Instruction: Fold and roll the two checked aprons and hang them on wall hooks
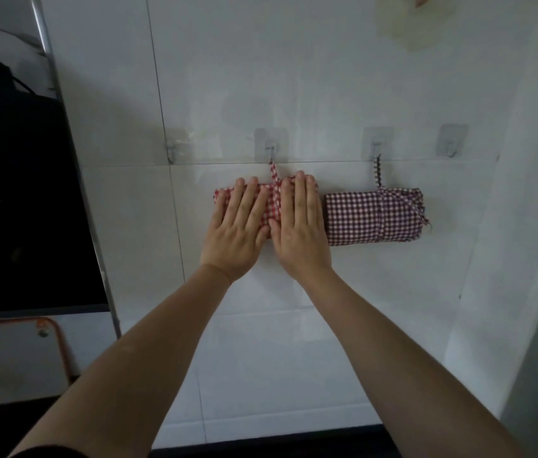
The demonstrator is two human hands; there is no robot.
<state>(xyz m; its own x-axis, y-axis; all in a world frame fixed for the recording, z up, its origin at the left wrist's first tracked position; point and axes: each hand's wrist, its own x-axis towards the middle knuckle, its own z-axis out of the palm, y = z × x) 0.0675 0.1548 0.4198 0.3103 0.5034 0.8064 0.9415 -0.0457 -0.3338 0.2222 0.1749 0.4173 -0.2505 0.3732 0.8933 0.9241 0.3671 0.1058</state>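
Observation:
A rolled red-and-white checked apron (272,201) hangs by its tie from a wall hook (270,150). Both my hands lie flat on it, fingers spread, pressing it against the white tiles: my left hand (239,233) on its left part, my right hand (300,229) on its right part. Most of the red roll is hidden under them. To the right, a rolled dark purple-and-white checked apron (371,218) hangs by its tie from another hook (376,148), untouched.
Two bare adhesive hooks sit on the tiled wall, one at the far right (452,145) and one at the left (175,150). A metal pole (72,160) and a dark opening stand to the left. An orange-framed stool (52,342) is at lower left.

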